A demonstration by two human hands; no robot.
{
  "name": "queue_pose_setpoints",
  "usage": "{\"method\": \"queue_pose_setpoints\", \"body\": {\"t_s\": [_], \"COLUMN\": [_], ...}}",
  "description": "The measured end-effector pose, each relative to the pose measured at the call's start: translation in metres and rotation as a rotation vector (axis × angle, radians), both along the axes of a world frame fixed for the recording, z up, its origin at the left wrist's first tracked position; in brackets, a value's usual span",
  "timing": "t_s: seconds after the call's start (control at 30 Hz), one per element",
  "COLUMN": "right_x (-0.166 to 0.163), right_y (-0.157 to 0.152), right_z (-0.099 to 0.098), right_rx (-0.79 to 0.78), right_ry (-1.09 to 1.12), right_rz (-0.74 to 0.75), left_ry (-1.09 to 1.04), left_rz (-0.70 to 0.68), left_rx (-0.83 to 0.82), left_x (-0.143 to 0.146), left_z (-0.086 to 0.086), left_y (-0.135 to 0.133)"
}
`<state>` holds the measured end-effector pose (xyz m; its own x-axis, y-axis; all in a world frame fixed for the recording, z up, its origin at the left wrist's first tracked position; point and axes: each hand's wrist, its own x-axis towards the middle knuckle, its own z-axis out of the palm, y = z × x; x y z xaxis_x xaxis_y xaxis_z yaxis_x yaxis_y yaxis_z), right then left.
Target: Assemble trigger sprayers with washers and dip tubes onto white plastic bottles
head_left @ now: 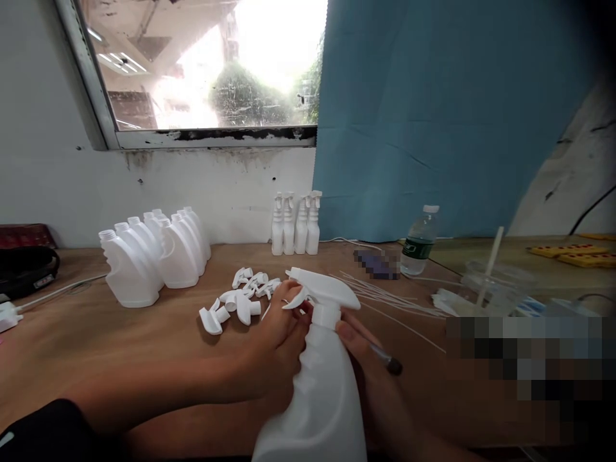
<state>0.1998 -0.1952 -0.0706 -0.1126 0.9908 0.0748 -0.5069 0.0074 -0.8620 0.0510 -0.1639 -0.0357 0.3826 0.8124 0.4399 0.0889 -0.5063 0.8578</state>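
Note:
A white spray bottle [327,385] stands close in front of me, slightly tilted, with its trigger head [327,289] seated on the neck. My left hand [283,327] is closed around the neck side below the trigger, its fingers partly hidden behind the bottle. From the other side, my right hand [359,343] grips the collar with thumb and fingers. A dark-ended pen-like stick [389,361] shows beside my right hand; whether it is held or lying there I cannot tell. Several loose trigger heads [244,305] lie on the table left of my hands.
Several uncapped white bottles [132,276] stand in rows at the left. Several finished spray bottles [301,231] line the wall. Thin white tubes [385,292] lie to the right, near a water bottle [418,247] and a plastic cup with a straw [491,276].

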Motion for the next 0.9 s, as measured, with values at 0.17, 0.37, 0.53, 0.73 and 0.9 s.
{"method": "queue_pose_setpoints", "body": {"t_s": [0.17, 0.37, 0.53, 0.73, 0.9], "right_x": [0.013, 0.019, 0.014, 0.010, 0.016], "right_y": [0.010, 0.050, 0.098, 0.119, 0.115], "right_z": [0.013, 0.059, 0.064, 0.033, 0.028], "right_rx": [0.042, 0.237, 0.246, 0.072, 0.213], "right_ry": [-0.103, -0.146, -0.143, -0.089, -0.049], "right_rz": [-0.017, -0.096, -0.119, -0.022, 0.136], "left_ry": [0.025, 0.148, 0.436, 0.566, 0.127], "left_rz": [-0.014, 0.013, 0.182, 0.273, -0.268], "left_rx": [0.104, 0.046, 0.264, 0.311, -0.440], "left_x": [-0.017, -0.038, -0.042, -0.041, -0.058], "left_z": [-0.002, 0.025, 0.024, -0.003, -0.010], "left_y": [0.002, 0.019, 0.037, 0.034, 0.038]}}
